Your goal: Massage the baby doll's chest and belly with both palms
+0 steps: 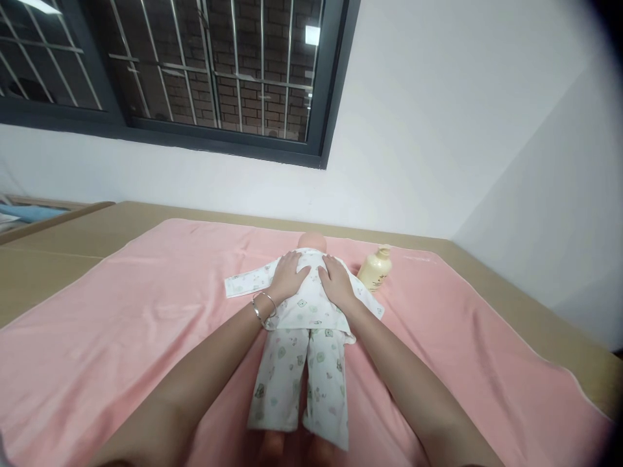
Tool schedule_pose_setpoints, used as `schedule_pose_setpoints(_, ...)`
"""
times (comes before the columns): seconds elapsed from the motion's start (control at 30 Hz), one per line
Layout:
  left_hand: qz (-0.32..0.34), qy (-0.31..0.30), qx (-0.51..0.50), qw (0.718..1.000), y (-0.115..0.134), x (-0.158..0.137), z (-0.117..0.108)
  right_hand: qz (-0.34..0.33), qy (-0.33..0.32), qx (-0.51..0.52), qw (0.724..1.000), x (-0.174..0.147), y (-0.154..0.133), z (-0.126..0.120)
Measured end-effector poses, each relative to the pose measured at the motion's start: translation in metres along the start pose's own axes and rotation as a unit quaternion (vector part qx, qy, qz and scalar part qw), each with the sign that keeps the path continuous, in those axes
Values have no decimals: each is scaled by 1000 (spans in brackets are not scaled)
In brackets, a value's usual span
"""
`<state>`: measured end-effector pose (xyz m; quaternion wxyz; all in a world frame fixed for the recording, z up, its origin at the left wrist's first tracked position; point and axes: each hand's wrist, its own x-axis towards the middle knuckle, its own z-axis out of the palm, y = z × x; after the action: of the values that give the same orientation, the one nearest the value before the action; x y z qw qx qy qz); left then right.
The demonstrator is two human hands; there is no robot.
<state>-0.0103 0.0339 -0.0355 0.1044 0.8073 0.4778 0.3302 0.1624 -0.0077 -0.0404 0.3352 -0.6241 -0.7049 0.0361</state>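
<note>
A baby doll lies on a pink blanket, its head toward the wall. It wears a white printed top and matching trousers. My left hand rests flat on the left side of the top near the shoulder, fingers stretched out; bracelets circle that wrist. On the right side of the top, my right hand lies flat in the same way, thumb toward the middle. The doll's left-hand sleeve spreads out sideways; the other is partly covered by my right wrist. Which way the doll faces I cannot tell.
A pale yellow bottle stands tilted on the pink blanket, just right of the doll. Beneath is a wooden surface meeting the white wall. A barred window is above, and blue cloth lies at far left.
</note>
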Motion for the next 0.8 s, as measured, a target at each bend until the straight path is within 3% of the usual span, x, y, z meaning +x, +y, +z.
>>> schedule_pose_setpoints(0.8,3,12,-17,1000,1,-2,-1,-2,4,3,1000,-1,-1,0)
